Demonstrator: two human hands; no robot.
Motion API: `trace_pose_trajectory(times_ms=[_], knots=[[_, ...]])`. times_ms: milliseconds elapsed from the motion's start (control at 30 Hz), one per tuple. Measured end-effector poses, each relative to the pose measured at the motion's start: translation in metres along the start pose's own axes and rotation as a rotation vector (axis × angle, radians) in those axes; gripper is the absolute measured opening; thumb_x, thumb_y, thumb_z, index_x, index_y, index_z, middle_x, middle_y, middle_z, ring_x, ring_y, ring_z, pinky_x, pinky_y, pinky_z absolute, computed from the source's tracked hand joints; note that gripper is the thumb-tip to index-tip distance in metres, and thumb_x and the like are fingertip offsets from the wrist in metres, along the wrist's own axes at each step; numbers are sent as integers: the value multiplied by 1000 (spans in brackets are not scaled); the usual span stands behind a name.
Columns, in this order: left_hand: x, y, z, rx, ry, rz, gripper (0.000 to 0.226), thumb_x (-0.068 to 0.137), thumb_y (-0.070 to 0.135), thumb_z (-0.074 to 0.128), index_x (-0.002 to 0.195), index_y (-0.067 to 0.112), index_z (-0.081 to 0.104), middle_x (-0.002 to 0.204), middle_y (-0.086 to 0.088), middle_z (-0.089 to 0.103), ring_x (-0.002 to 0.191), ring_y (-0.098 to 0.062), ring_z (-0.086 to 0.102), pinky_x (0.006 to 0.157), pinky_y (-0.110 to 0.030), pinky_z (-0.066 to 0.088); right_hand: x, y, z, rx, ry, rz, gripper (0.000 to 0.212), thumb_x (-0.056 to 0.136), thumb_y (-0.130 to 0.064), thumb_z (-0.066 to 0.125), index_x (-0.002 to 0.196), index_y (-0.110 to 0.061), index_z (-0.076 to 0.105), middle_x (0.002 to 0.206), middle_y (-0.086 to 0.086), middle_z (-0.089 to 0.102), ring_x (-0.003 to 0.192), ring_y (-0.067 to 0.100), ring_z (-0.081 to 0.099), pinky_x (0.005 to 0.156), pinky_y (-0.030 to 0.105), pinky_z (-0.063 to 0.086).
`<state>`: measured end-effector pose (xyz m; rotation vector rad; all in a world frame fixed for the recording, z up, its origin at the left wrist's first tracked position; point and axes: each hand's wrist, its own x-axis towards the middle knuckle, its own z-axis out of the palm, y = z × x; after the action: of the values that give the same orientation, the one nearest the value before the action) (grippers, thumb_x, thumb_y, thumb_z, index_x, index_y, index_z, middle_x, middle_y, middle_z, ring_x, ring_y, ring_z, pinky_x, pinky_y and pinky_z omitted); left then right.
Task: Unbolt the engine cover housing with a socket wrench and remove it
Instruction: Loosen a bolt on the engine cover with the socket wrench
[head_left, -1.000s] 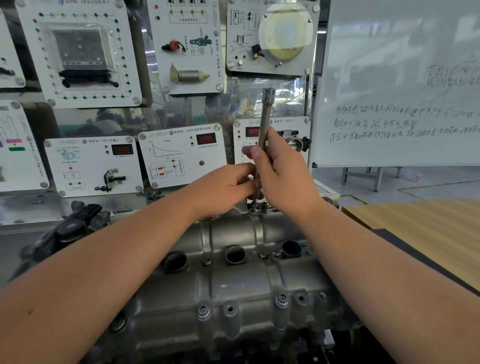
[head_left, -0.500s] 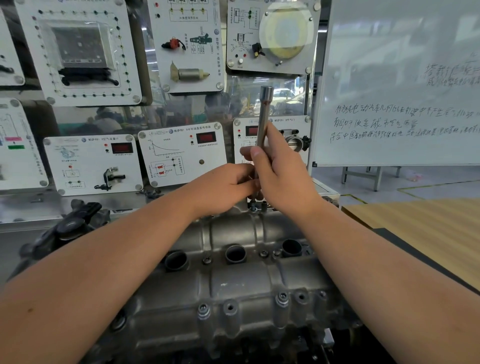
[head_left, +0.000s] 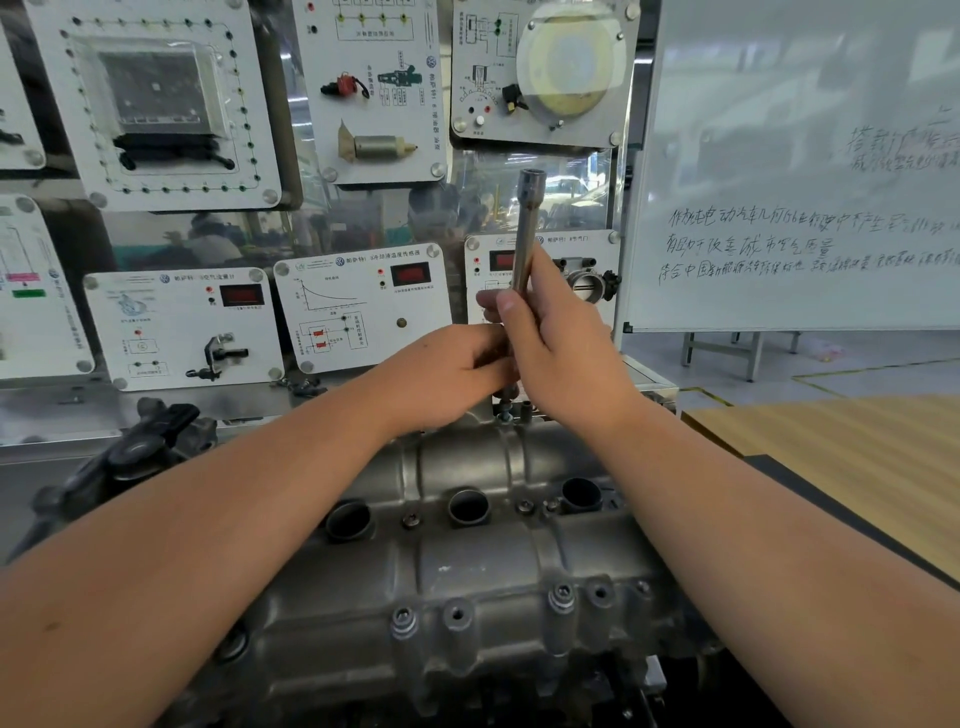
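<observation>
Centre frame: right hand (head_left: 563, 358) grips socket wrench (head_left: 525, 234), long axis near-vertical, tip on a far-edge bolt (head_left: 505, 415) of engine cover housing (head_left: 467, 561); left hand (head_left: 447, 374) pinches the lower shaft (fingertips hidden).

whiteboard (head_left: 800, 156) – handwritten, trainer panels (head_left: 358, 306), wooden table (head_left: 857, 457)

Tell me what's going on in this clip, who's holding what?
A person is working on the far edge of a metal engine cover housing. The right hand grips a long socket wrench standing nearly upright, its lower end over a bolt at the housing's back edge. The left hand holds the tool's lower part, just above the bolt. The housing sits in place on the engine, with bolts visible along its near edge.
</observation>
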<state>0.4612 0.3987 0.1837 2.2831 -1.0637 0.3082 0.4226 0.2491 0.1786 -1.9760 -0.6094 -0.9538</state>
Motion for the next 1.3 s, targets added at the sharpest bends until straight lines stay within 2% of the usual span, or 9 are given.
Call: trace_pose_trajectory(times_ms=[100, 267, 367, 500, 700, 933, 1033, 1167, 1300], knots=[[-1, 3, -1, 13, 22, 2, 23, 99, 32, 58, 85, 49, 55, 85, 26, 68, 76, 1, 65, 60, -12, 47, 0, 1, 1, -6, 14, -17, 41, 101, -27, 56, 139, -16, 46, 88, -8, 70, 83, 7, 67, 72, 23, 53], [1, -1, 1, -24, 30, 6, 11, 99, 38, 57, 93, 47, 58, 90, 10, 72, 81, -7, 68, 72, -24, 55, 0, 1, 2, -51, 53, -38, 16, 103, -22, 53, 116, -16, 59, 83, -13, 67, 80, 4, 62, 70, 18, 49], [1, -4, 1, -47, 1, -18, 9, 102, 35, 55, 106, 36, 63, 98, 9, 73, 90, -9, 69, 80, -29, 55, 0, 0, 2, -11, -2, 21, 31, 106, -24, 45, 136, -20, 51, 108, -6, 73, 97, 11, 68, 84, 33, 55], [0, 0, -2, -46, 19, -6, 17, 100, 29, 60, 90, 43, 61, 83, 27, 69, 74, 3, 66, 61, -11, 47, 0, -1, 0, 41, -25, 7, 49, 105, -25, 47, 152, -24, 34, 108, -8, 72, 97, 8, 69, 83, 24, 56], [1, 0, 0, -67, 38, 3, 14, 98, 33, 62, 92, 45, 61, 85, 22, 71, 75, 2, 67, 61, -12, 48, 0, 1, 1, -54, 86, -90, 26, 100, -17, 57, 126, -15, 63, 88, -17, 67, 81, 0, 62, 70, 11, 46], [-2, 1, -2, -86, 31, 4, 13, 102, 28, 57, 95, 36, 64, 75, 25, 69, 63, 6, 63, 57, -10, 43, -1, -1, -1, 17, -24, 15, 48, 105, -23, 47, 152, -26, 36, 104, -3, 74, 99, 14, 70, 84, 35, 57], [-2, 4, -3, -64, 27, 19, 22, 100, 29, 61, 90, 49, 57, 75, 34, 67, 68, 12, 63, 59, -5, 43, -1, 0, 1, 11, 8, -31, 33, 102, -25, 56, 134, -21, 54, 93, -10, 72, 86, 6, 66, 76, 24, 53], [-1, 1, -1, -102, 47, 8, 13, 99, 37, 61, 97, 50, 60, 91, 14, 73, 84, -1, 69, 73, -22, 53, -1, 1, 2, -50, 55, -40, 19, 102, -20, 54, 117, -13, 63, 86, -5, 70, 77, 10, 63, 71, 26, 50], [-3, 2, 0, -107, 42, 7, 30, 103, 35, 53, 82, 54, 61, 62, 20, 63, 50, 3, 53, 48, -11, 40, -2, 0, 1, -51, 37, 0, 19, 104, -22, 48, 115, -15, 61, 96, 2, 74, 84, 18, 67, 74, 39, 52]])
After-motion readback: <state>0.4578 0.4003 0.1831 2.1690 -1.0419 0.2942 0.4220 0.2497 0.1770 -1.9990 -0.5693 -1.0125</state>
